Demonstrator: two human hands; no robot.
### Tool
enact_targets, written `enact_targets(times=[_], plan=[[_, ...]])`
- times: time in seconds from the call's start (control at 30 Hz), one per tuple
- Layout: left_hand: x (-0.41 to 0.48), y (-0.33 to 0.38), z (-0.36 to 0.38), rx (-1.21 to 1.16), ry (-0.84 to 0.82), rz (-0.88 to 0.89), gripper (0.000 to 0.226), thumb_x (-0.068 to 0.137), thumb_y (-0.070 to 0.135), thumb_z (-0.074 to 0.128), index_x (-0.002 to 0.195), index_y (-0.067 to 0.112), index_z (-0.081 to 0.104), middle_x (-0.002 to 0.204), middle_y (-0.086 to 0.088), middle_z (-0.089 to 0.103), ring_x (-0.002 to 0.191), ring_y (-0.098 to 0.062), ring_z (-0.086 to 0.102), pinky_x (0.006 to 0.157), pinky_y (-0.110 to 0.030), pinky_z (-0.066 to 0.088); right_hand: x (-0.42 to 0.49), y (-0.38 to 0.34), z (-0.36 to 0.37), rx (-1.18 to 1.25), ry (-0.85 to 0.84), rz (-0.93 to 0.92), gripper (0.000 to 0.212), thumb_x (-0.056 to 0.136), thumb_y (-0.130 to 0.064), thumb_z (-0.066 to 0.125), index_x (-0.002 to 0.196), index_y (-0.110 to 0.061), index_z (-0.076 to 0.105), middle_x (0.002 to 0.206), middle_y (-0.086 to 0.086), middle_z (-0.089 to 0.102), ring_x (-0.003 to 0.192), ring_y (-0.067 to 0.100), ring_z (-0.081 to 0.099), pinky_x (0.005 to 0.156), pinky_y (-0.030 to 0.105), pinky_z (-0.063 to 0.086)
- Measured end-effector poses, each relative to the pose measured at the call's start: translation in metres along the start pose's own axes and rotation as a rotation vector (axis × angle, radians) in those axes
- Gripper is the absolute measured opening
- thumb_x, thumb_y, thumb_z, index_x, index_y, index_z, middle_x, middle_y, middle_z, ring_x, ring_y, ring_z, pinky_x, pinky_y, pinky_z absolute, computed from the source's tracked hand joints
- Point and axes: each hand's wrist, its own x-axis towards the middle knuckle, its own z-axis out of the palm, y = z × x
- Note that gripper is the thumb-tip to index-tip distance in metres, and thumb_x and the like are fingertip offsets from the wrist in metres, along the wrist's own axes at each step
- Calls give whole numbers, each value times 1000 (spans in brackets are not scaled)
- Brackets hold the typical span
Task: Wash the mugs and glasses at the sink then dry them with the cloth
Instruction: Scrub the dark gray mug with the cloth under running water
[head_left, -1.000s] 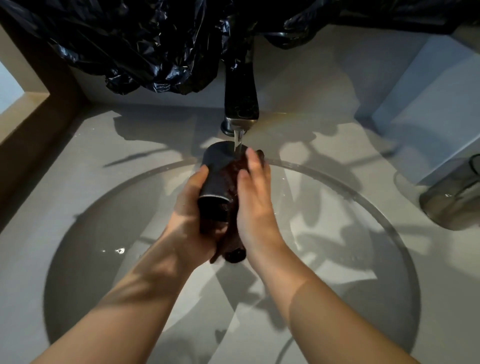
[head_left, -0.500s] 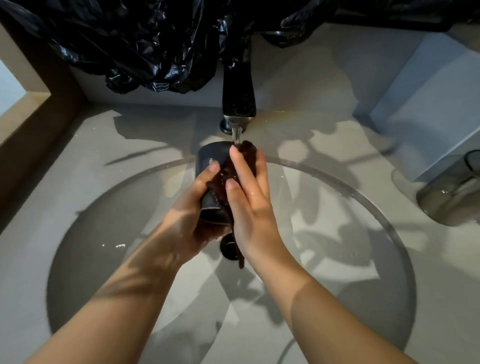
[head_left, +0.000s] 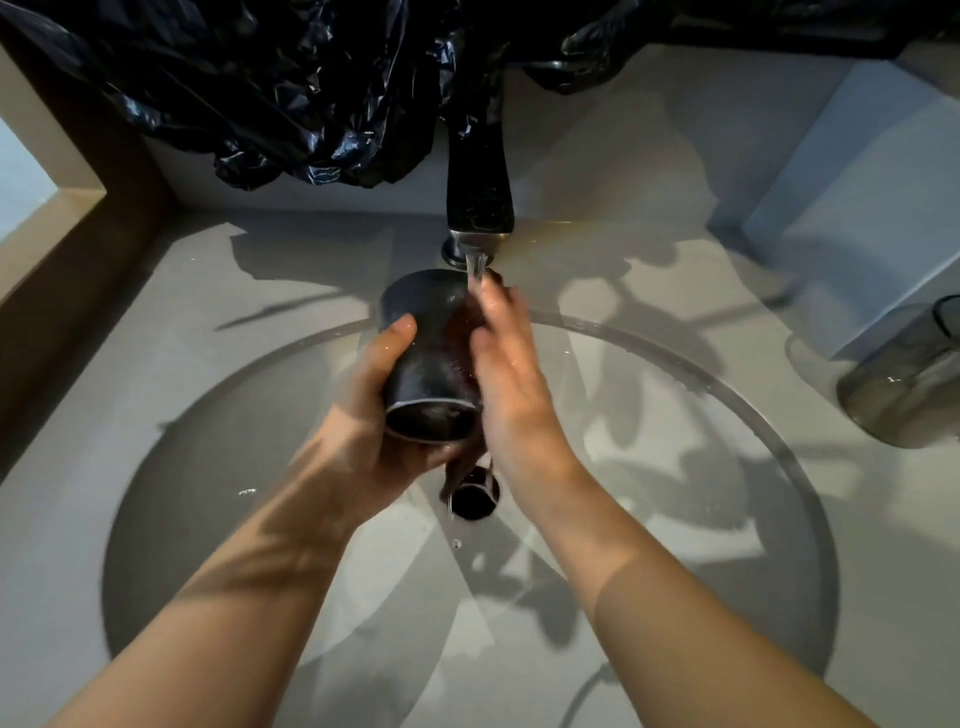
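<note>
A dark mug lies tilted over the round sink, its open mouth turned toward me. My left hand grips it from the left and below, thumb on its side. My right hand presses a dark reddish-brown cloth flat against the mug's right side with straight fingers. Water runs from the dark faucet onto my right fingertips and the cloth. A smoky glass lies on its side on the counter at the far right.
The drain sits right below the mug, with water dripping onto it. Crumpled black plastic hangs over the back wall behind the faucet. A pale box stands at the back right, a wooden ledge at the left.
The mug has tipped so its mouth now faces me. My right hand has slid up along the cloth toward the water stream. My left hand keeps its grip.
</note>
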Motion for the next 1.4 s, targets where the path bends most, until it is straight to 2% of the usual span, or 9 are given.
enact_targets(times=[0.17,0.33,0.47,0.57,0.73,0.93,1.1,1.23,1.4], plan=[[0,-8,4,38,-72,-11,56,72,42,63,118,10,60,106,-14,71,92,-27,70,72,-43,58,20,11,-20,270,146,384,54,82,-64,38,115,-29,63,112,0,67,103,22,63,80,33,56],[-1,0,-4,114,-67,3,63,67,43,69,122,14,57,111,-15,68,91,-26,70,69,-38,58,19,11,-21,244,233,422,32,88,-43,47,98,-18,65,100,6,69,97,24,63,92,42,52],[0,-6,-2,360,30,259,86,54,42,77,132,32,43,115,-4,62,93,-18,69,67,-31,57,18,7,-24,79,314,300,23,98,-26,46,81,-21,60,83,0,62,78,17,56,81,34,49],[1,-8,-2,435,69,388,72,53,37,78,118,38,46,104,4,61,87,-8,68,66,-27,56,10,-3,-23,153,284,247,21,95,-15,46,82,-23,60,82,-1,62,72,13,56,67,24,51],[8,4,-14,120,-105,164,84,52,33,82,125,1,53,106,-19,67,90,-26,68,73,-34,57,-1,-14,-23,228,105,68,29,92,-4,52,89,-30,66,96,-18,66,89,0,63,69,14,50],[11,0,-15,255,39,177,92,47,37,75,128,2,49,101,-16,66,81,-22,68,61,-30,54,18,4,-22,444,164,522,34,90,-36,57,107,-9,69,102,17,71,96,33,68,86,53,54],[15,-4,-7,70,63,145,74,60,31,72,126,3,54,111,-20,67,89,-28,69,67,-34,58,11,7,-13,315,302,344,12,95,-19,54,94,-22,66,98,8,70,95,26,66,84,38,56],[10,-1,-9,-112,-35,-40,62,59,42,68,111,10,65,95,-12,70,75,-24,69,66,-34,59,3,-3,-13,57,220,10,23,92,-8,57,88,-31,62,94,-7,66,93,10,62,85,20,50],[8,-3,-2,75,-25,135,58,66,33,69,117,7,57,98,-11,69,81,-19,70,64,-30,56,16,2,-19,371,287,336,12,94,-24,56,93,-22,67,97,7,70,88,21,66,72,31,56]])
